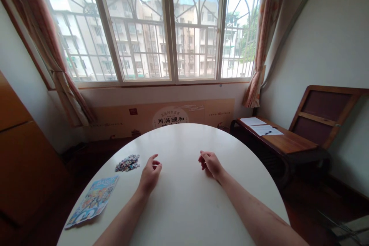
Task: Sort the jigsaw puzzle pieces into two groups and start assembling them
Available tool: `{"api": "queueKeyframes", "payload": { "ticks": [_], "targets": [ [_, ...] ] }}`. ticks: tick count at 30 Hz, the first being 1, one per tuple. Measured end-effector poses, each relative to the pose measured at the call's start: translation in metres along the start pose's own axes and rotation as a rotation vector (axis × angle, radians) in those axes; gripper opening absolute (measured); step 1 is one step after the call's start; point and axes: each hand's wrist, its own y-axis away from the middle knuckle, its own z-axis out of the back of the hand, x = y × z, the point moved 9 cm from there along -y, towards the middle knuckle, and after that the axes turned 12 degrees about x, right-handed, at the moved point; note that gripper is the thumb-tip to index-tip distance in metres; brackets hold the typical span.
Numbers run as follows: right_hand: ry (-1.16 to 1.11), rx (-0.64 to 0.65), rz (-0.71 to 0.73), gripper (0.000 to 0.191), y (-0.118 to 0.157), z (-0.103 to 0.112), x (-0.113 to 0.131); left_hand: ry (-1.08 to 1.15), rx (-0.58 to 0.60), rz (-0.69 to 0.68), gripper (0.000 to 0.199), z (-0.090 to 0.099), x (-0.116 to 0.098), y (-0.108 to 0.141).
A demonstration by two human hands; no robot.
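Observation:
My left hand (150,173) rests on the white round table (184,203), its fingers loosely bent and apart, with nothing in them. Across from it, my right hand (211,163) lies on its side with the fingers curled inward; I see nothing held there. A small heap of jigsaw puzzle pieces (127,163) sits just left of my left hand, not touching it. Nearer the table's left edge is a colourful printed sheet (92,201) with a penguin-like picture, its edges slightly curled.
Beyond the table a long printed cardboard panel (138,113) stands under the barred window (170,30). At right, a wooden bench (288,140) holds papers (266,130) and a pen. A wooden cabinet (25,161) is at left; curtains (57,46) flank the window.

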Motion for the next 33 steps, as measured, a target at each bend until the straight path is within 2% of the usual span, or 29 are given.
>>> {"api": "queueKeyframes", "payload": {
  "ticks": [8,16,24,33],
  "targets": [
    [-0.341,-0.053,-0.112,0.023,0.001,0.032,-0.003,-0.018,0.022,0.005,0.057,-0.005,0.001,0.000],
    [-0.546,-0.026,-0.159,0.009,0.004,0.031,-0.011,-0.040,0.066,-0.007,0.055,-0.011,-0.005,0.002],
    [-0.608,0.041,-0.207,0.023,-0.002,0.029,-0.013,-0.097,0.075,-0.005,0.051,-0.013,-0.005,-0.001],
    [-0.575,0.051,-0.234,0.026,-0.009,0.032,-0.019,-0.115,0.079,-0.024,0.048,-0.014,-0.006,-0.001]
  ]
}}
